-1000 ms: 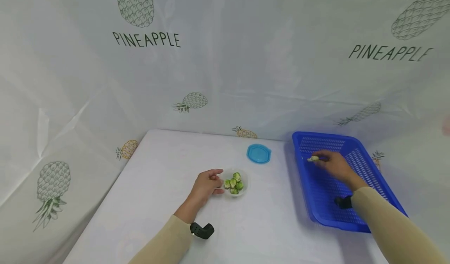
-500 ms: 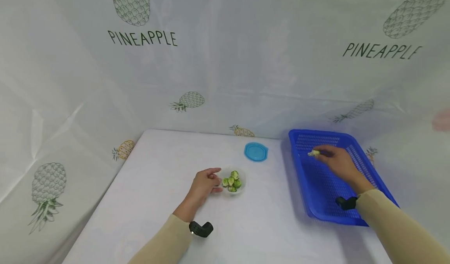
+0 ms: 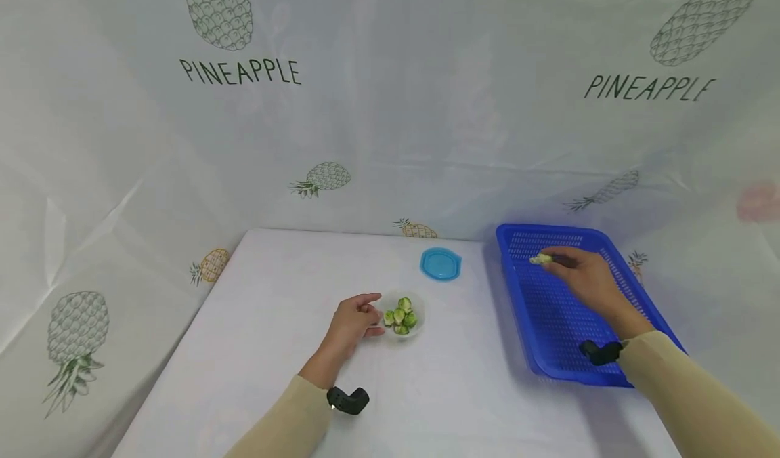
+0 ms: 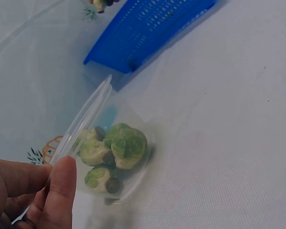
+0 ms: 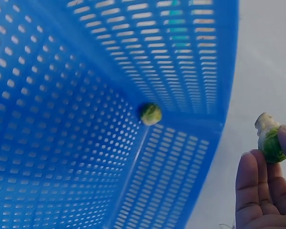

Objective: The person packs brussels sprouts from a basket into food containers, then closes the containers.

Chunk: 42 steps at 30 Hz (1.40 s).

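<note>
A small translucent bowl stands on the white table with several Brussels sprouts in it. My left hand is at the bowl's left side; in the left wrist view, its thumb and fingers pinch the clear rim. Over the far part of a blue basket, my right hand holds one Brussels sprout by its fingertips, the pale stem end sticking out. The right wrist view shows another sprout down in a corner of the basket.
A light blue lid lies behind the bowl, between it and the basket. White sheeting with pineapple prints hangs beyond the table's back edge. The basket has tall perforated walls and takes up the table's right side.
The right hand has risen slightly and shifted a little right over the basket, still holding the sprout. The left hand has stayed at the bowl. The head view has shifted slightly.
</note>
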Tool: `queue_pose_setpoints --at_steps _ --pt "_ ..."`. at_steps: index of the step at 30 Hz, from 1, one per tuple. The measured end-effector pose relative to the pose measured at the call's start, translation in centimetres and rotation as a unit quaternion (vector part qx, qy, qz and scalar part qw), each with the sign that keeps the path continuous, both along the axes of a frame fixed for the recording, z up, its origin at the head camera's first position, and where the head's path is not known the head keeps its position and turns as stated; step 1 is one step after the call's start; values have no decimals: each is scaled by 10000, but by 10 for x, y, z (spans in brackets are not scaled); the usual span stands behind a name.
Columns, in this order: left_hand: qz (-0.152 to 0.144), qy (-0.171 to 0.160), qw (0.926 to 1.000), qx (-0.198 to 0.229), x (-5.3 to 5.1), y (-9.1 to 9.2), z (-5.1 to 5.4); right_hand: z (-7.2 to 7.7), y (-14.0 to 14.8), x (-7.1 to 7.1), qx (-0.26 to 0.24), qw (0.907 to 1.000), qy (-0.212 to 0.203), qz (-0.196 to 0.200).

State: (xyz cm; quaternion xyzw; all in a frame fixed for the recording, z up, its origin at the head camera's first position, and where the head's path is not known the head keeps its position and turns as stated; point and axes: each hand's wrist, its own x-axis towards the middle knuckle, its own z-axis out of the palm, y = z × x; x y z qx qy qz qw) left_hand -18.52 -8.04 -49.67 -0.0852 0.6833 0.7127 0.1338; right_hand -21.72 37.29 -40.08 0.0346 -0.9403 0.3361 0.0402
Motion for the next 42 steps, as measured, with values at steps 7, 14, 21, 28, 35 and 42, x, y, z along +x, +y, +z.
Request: queue_pose_setpoints --at_steps 7,14,21,28,35,42 --pt "8 -55 10000 -10 2 -2 -2 8 -11 4 -50 9999 86 98" --pt "30 -66 10000 -21 4 -2 -3 12 -26 8 -344 9990 156 253" --pt "29 -62 10000 -17 5 -2 -3 11 -43 10 -705 9966 214 364" --pt "8 -2 10000 -33 4 -2 -3 10 -63 12 -978 9934 313 517" --pt "14 -43 10000 -3 2 -2 -1 8 -84 12 -1244 9899 180 654" --pt "-14 -40 10000 36 -1 -3 1 10 -103 15 -1279 9891 65 726"
